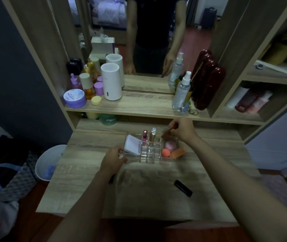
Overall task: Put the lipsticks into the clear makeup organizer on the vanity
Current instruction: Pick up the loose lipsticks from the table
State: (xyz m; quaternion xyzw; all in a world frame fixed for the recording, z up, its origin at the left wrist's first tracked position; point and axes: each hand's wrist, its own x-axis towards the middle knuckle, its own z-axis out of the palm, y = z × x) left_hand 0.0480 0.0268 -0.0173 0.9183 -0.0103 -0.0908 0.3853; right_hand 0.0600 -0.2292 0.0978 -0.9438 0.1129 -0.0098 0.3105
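Note:
The clear makeup organizer (pixel 150 157) stands mid-vanity. A pink lipstick (pixel 144 136) and a gold one with a clear cap (pixel 153 135) stand upright in its back slots. My right hand (pixel 182 130) hovers over the organizer's back right, fingers pinched on a dark red lipstick (pixel 166 134) that tilts down toward the slots. My left hand (pixel 113 160) rests against the organizer's left edge, fingers curled on it. A black lipstick (pixel 182 188) lies on the wood nearer me on the right. Something dark and thin (pixel 111 179) peeks from under my left wrist.
The organizer also holds a white compact (pixel 132 145), pink and orange sponges (pixel 169 148) and an orange tube (pixel 178 152). The upper shelf carries jars, a white cylinder (pixel 111 81), spray bottles (pixel 182 90) and a dark red case (pixel 207 84). A white bin (pixel 49 162) stands at the left.

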